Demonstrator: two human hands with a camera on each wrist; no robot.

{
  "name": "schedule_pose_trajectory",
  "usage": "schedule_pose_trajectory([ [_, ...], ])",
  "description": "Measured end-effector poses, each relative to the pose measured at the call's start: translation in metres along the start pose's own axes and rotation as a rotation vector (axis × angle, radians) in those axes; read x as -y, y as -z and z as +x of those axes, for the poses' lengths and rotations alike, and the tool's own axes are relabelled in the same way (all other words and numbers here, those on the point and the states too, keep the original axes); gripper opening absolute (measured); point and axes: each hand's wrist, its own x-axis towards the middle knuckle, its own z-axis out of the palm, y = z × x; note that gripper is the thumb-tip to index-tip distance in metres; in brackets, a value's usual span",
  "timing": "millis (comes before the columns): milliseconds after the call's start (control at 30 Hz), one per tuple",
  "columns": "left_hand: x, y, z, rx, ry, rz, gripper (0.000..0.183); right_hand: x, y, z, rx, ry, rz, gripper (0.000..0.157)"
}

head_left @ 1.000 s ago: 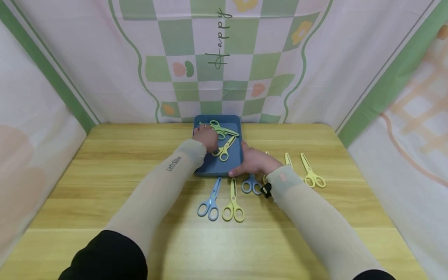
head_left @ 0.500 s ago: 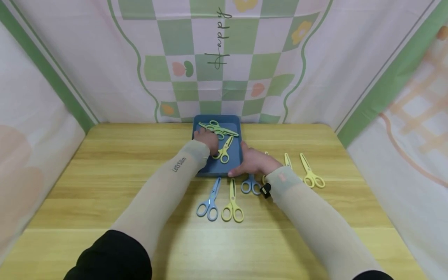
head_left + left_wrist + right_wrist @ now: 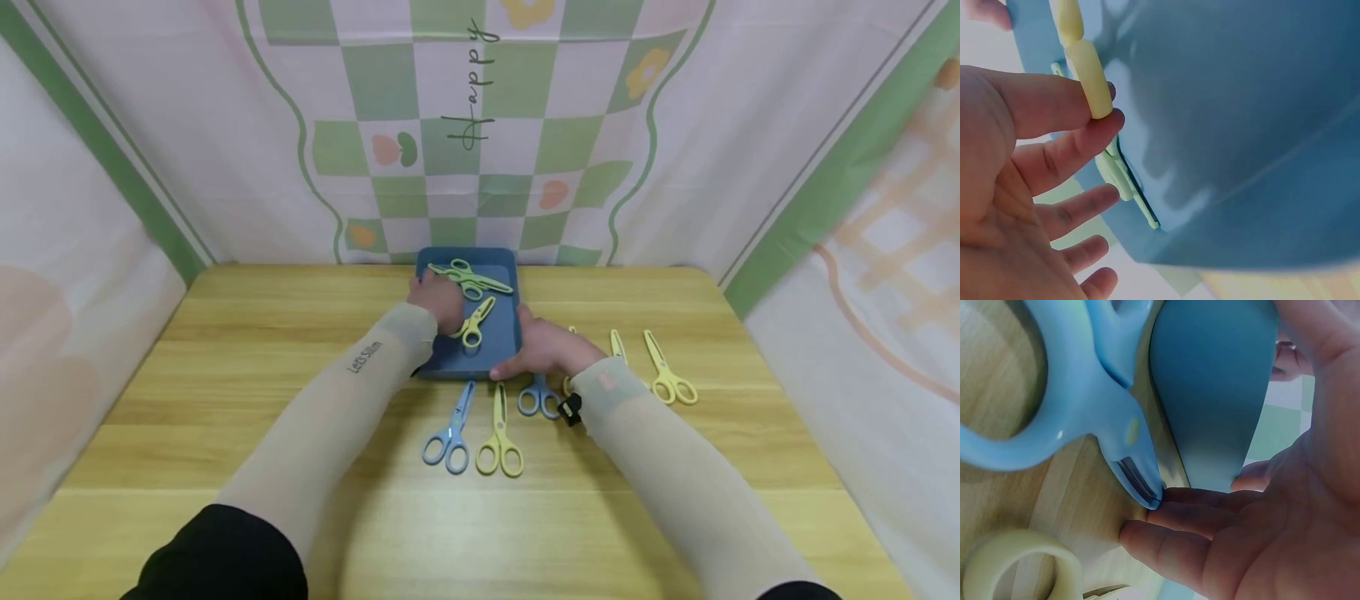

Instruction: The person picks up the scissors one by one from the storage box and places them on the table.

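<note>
Inside the blue tray (image 3: 450,363), my left hand (image 3: 438,302) pinches a handle loop of the yellow scissors (image 3: 476,321) between thumb and index finger. The loop of these yellow scissors (image 3: 1094,81) shows close up in the left wrist view, the other fingers spread. Green scissors (image 3: 491,283) lie crossed with another slim green piece at the tray's far end, behind that hand. My right hand (image 3: 551,344) spans the tray's near right corner, thumb at the front and fingers along the side. Its fingers look fairly straight against the tray wall (image 3: 1210,394) in the right wrist view.
Blue scissors (image 3: 450,435) and yellow scissors (image 3: 499,440) lie on the wooden table (image 3: 480,542) before the tray. More blue scissors (image 3: 538,397) are beside my right hand. Further right lie yellow scissors (image 3: 666,371) and others partly hidden by the arm. A patterned curtain (image 3: 510,142) hangs behind.
My left hand has shifted slightly left and nearer within the tray, and the yellow scissors have turned and moved a little with it. My right hand stays at the corner.
</note>
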Motion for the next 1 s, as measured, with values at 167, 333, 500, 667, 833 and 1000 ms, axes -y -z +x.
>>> schedule_pose_trajectory([
  [167, 0.010, -0.001, -0.007, -0.035, -0.038, -0.016, 0.028, -0.001, 0.000, -0.001, -0.003, -0.023, -0.005, 0.142],
  [333, 0.019, 0.003, -0.021, -0.060, -0.067, -0.077, 0.025, -0.002, 0.000, -0.002, 0.009, -0.048, -0.010, 0.143],
  [500, 0.022, 0.010, -0.041, -0.088, -0.080, -0.132, 0.016, -0.001, -0.001, -0.003, 0.008, -0.053, -0.009, 0.144],
  [667, 0.023, 0.014, -0.064, -0.147, -0.111, -0.141, 0.019, -0.001, -0.001, -0.003, 0.007, -0.053, -0.004, 0.145],
  [833, 0.027, 0.009, -0.087, -0.221, -0.155, -0.169, 0.021, 0.000, -0.001, -0.002, 0.001, -0.047, -0.004, 0.143],
  [1000, 0.033, 0.000, -0.104, -0.265, -0.165, -0.191, 0.027, 0.001, -0.001, -0.001, -0.006, -0.035, 0.005, 0.142],
])
